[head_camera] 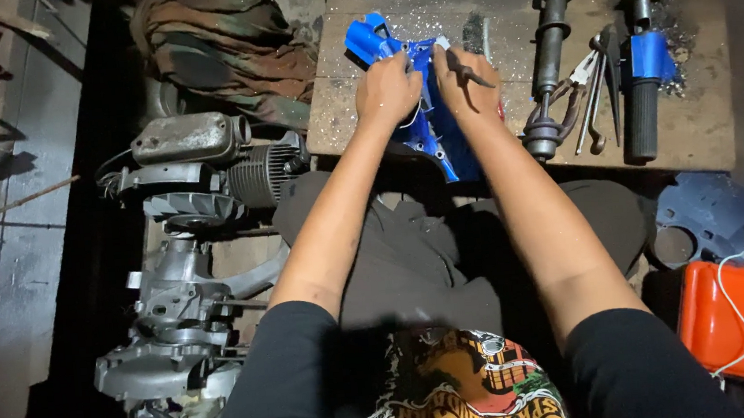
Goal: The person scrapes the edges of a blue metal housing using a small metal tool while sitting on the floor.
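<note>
The left hand (387, 88) covers the middle of the blue part (432, 125), so its grip there cannot be told. The right hand (460, 74) hides most of a dark tool (470, 73); what kind is unclear. The board (702, 134) runs off the top edge. The engine (183, 286) is cut off at the bottom, the orange case (726, 318) at the right.

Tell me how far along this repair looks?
Done: the engine sits stripped on the floor, and two grip tubes lie on the board. In hand: the left hand steadies a blue housing while the right hand works a dark tool on it. Left: the pliers and loose parts lie unassembled.
</note>
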